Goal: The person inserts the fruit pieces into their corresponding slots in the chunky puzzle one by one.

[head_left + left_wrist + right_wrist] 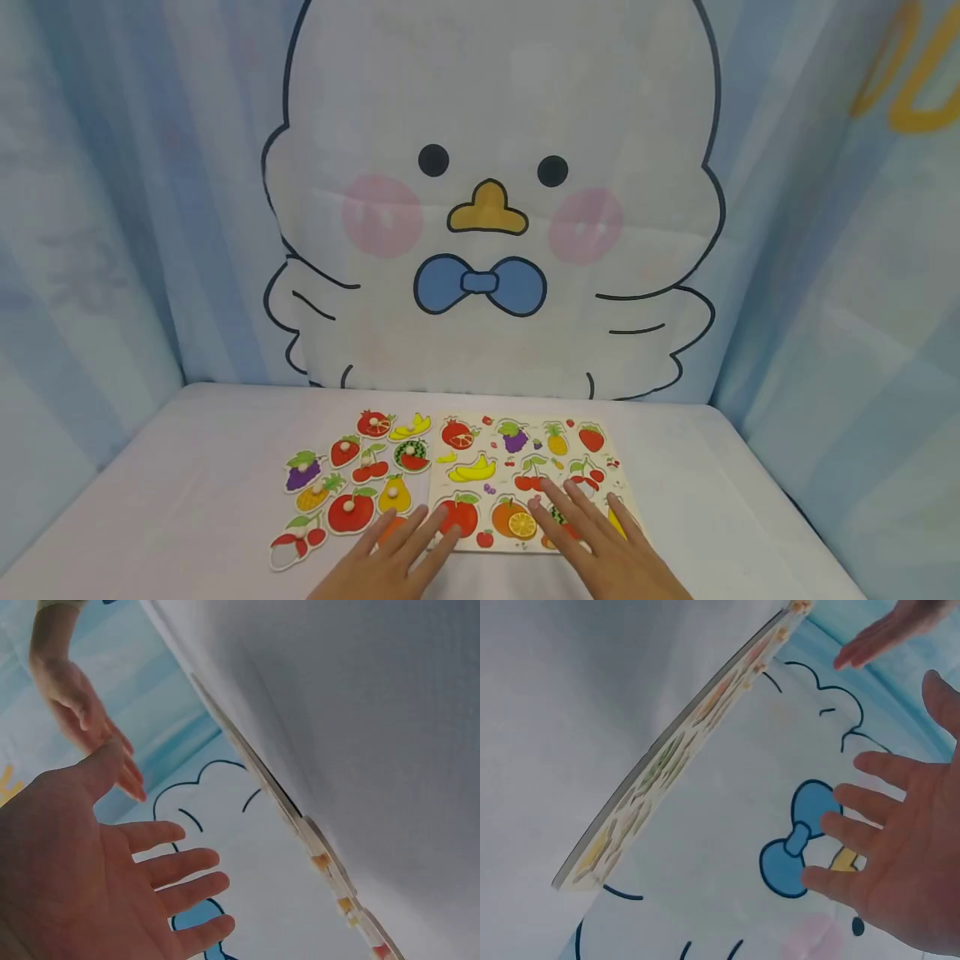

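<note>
My left hand (396, 560) is spread with straight fingers and holds nothing; in the head view it overlaps an orange piece and the board's lower left corner. Fingers apart, my right hand (603, 542) appears over the lower right of the fruit puzzle board (510, 492), covering part of the watermelon picture. Both wrist views show the palms raised above the table, away from the board. Left of the board lie knobbed fruit pieces: a red apple (351, 511), a pear (394, 494), grapes (302, 472), bananas (410, 427), a watermelon (412, 456) and several others.
The white table (187, 500) carries the board and pieces, its far edge against a curtain with a cartoon bird (487, 333). Blue and white curtains (862, 333) hang at both sides. A peach-like piece (297, 540) lies nearest the front left.
</note>
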Available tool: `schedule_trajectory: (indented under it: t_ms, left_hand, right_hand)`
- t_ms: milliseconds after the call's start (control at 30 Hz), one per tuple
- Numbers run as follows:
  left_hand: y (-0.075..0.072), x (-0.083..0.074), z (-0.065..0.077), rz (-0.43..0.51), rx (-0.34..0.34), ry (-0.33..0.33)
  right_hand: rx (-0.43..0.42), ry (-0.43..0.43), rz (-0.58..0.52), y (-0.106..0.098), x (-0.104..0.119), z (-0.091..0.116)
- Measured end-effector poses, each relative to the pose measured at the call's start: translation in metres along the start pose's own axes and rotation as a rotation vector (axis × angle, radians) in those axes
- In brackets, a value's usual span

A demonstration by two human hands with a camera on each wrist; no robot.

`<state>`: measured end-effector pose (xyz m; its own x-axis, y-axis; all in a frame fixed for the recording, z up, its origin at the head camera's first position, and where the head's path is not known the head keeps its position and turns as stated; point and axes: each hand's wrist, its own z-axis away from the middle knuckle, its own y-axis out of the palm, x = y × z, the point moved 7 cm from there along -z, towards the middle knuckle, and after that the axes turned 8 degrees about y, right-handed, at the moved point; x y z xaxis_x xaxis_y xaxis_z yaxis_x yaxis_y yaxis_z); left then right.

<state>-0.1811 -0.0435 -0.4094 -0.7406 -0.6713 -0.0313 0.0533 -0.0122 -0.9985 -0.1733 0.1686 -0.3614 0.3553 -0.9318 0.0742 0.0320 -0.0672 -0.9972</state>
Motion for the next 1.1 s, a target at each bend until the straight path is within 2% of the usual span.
schedule_trajectory:
  t_ms: [133,267,400,533,700,833,933,1100]
  left_hand:
    - [-0.002,0.01,-0.002,0.08,0.064,-0.034]
    - [-0.006,0.02,-0.003,0.15,0.08,-0.07]
    - [-0.014,0.031,-0.005,0.194,0.074,-0.121]
    - [-0.023,0.042,-0.005,0.265,0.035,-0.157]
    - [-0.031,0.053,-0.005,0.356,-0.013,-0.174]
    - [-0.036,0.061,-0.007,0.354,-0.046,-0.161]
    - [-0.039,0.067,-0.009,0.356,-0.059,-0.157]
    - [-0.044,0.08,-0.011,0.397,-0.081,-0.191]
  right_hand:
    - [0.087,0.103,-0.087,0.001,-0.015,-0.003]
    - [0.148,0.184,-0.163,0.004,-0.036,-0.008]
    - [0.15,0.214,-0.182,0.004,-0.06,-0.019]
    - [0.124,0.246,-0.19,0.005,-0.086,-0.035]
    - [0.118,0.223,-0.242,0.014,-0.122,-0.058]
    - [0.132,0.157,-0.283,0.023,-0.143,-0.07]
    - [0.143,0.123,-0.309,0.027,-0.151,-0.073]
    - [0.142,0.114,-0.308,0.031,-0.159,-0.075]
